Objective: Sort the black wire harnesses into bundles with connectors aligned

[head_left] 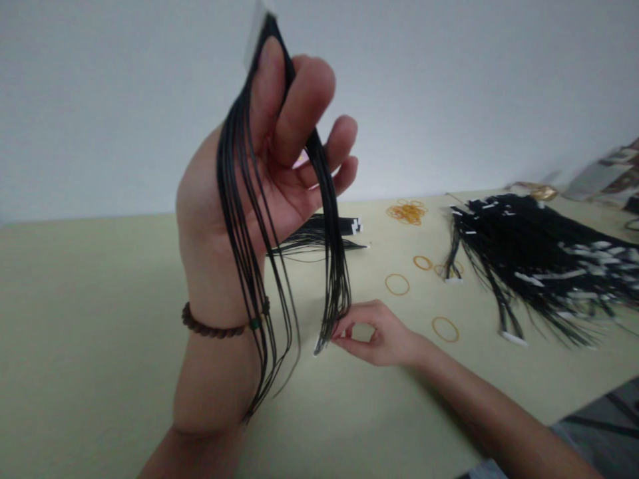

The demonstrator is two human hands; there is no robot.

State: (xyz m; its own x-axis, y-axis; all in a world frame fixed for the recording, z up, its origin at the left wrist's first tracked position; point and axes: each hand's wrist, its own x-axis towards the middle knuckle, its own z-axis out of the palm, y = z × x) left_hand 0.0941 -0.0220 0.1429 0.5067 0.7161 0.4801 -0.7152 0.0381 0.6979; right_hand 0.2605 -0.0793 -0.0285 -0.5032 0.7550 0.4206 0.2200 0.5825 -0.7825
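My left hand (292, 199) is raised at the centre, its thumb and index finger pinched around a black wire harness (328, 199). A pale connector (256, 36), blurred, sticks up above the thumb. The wires hang in two strands, one in front of the palm and wrist, the other passing between the fingers. Below, my right hand (382, 339) pinches the lower end of the right strand. Just beyond those fingertips a small white connector (316, 347) shows. The left strand's loose ends taper to a point by my left forearm.
A large pile of black wire harnesses (539, 239) with white connectors lies on the table at right. Behind my left hand are more harnesses (324, 229). A heap of yellow rubber bands (408, 211) sits at the back, with several single bands (397, 285) nearer.
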